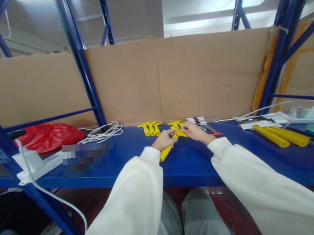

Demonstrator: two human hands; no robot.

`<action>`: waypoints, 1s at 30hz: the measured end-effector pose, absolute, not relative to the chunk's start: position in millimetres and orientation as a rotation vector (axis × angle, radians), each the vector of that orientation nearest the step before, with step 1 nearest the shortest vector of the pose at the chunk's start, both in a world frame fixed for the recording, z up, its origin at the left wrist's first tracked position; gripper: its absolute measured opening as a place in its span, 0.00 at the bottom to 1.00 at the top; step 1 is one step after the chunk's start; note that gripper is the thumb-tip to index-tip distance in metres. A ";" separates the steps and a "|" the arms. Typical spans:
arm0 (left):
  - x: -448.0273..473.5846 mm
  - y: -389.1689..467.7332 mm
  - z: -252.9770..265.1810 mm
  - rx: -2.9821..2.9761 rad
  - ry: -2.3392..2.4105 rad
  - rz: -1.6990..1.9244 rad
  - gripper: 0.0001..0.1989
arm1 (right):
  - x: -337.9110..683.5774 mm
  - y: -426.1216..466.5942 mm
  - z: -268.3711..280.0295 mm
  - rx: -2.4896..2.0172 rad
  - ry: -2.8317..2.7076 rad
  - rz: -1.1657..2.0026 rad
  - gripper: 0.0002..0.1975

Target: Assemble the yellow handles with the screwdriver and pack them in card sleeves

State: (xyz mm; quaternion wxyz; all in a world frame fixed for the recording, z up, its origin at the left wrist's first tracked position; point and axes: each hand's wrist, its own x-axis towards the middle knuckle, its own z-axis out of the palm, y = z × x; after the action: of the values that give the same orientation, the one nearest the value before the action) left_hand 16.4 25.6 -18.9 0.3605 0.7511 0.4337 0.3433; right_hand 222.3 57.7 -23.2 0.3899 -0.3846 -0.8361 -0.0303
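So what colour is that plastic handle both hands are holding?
Bright yellow plastic T-shaped handle, clearest in the head view.

head camera looks down, forward, close.

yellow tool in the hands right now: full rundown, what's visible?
The yellow tool looks like moulded plastic: a tubular handle with a flat T-shaped head. It lies slanted over the blue shelf, handle end toward the person, head up between both hands. The left hand grips it near the head; the right hand fingers pinch the head. Finer detail is too small to tell.
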 end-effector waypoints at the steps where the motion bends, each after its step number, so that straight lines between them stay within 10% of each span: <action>1: 16.4 25.1 -18.3 1.940 1.121 0.882 0.30 | 222.6 57.2 -23.2 -0.973 -2.125 -0.056 0.08; 30: 17.6 20.8 -15.3 1.999 1.177 0.867 0.29 | 224.9 46.5 -20.8 -1.020 -2.105 0.302 0.07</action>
State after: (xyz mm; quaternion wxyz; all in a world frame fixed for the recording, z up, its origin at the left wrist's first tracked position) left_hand 17.6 20.8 -15.3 0.3265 0.7629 0.4494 0.3308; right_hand 224.9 46.5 -20.8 0.3816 -0.3998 -0.8250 0.1182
